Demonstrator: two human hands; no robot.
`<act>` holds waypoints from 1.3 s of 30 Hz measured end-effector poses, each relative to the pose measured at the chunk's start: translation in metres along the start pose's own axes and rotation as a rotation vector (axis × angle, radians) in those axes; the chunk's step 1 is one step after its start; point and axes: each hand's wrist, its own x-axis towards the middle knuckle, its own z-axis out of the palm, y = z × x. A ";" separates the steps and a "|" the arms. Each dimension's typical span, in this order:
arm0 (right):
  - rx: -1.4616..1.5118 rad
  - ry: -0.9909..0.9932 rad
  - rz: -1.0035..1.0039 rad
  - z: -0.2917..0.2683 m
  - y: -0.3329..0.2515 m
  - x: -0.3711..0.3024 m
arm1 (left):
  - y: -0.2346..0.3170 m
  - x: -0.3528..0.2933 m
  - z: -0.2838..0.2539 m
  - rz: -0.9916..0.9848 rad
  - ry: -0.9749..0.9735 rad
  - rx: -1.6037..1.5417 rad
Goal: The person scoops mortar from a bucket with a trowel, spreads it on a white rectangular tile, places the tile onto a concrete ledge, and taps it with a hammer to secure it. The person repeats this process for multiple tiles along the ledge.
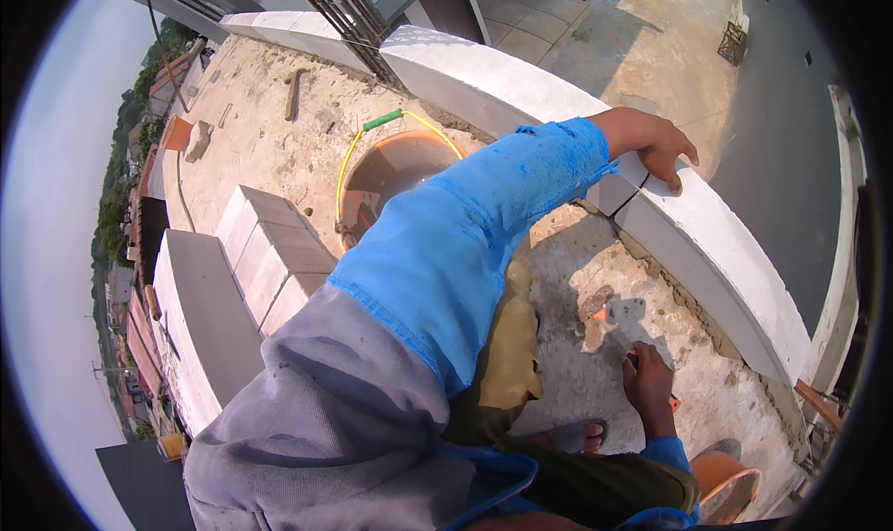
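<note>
My left hand (656, 145) is closed over the top of a white block (726, 238) in the low wall, beside the dark joint with its neighbour. Its fingers bend down toward the far edge. Lower down, my right hand (648, 391) grips the dark handle of a trowel (628, 322), whose pale metal blade points away just above the concrete floor. A band of grey mortar (684, 303) runs along the wall's base. My left arm, in a blue and grey sleeve, crosses the view and hides part of a bucket (395, 164) with a yellow and green handle.
White blocks (270, 247) are stacked on the left, near the drop. An orange container (730, 484) stands by my right leg. Upright steel bars (349, 19) rise at the wall's far end. Beyond the wall lies a lower paved area (679, 75).
</note>
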 end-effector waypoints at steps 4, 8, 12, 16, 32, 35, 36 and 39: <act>0.012 0.049 0.002 0.021 0.014 -0.015 | 0.039 -0.022 -0.001 0.144 0.045 0.009; 0.071 0.115 0.040 0.048 0.022 -0.019 | 0.062 -0.053 0.016 0.337 0.148 0.286; 0.068 0.125 0.075 0.064 0.033 -0.025 | 0.070 -0.061 0.032 0.348 0.181 0.354; 0.055 0.134 0.067 0.066 0.034 -0.025 | 0.080 -0.078 0.037 0.350 0.164 0.381; 0.067 0.114 0.070 0.057 0.028 -0.020 | 0.084 -0.059 0.030 0.280 0.229 0.340; 0.069 0.131 0.063 0.058 0.026 -0.022 | 0.088 -0.058 0.030 0.272 0.229 0.317; 0.084 0.133 0.072 0.059 0.024 -0.023 | 0.088 -0.056 0.032 0.271 0.238 0.300; 0.081 0.112 0.137 0.054 0.019 -0.020 | 0.082 -0.041 0.033 0.280 0.299 0.236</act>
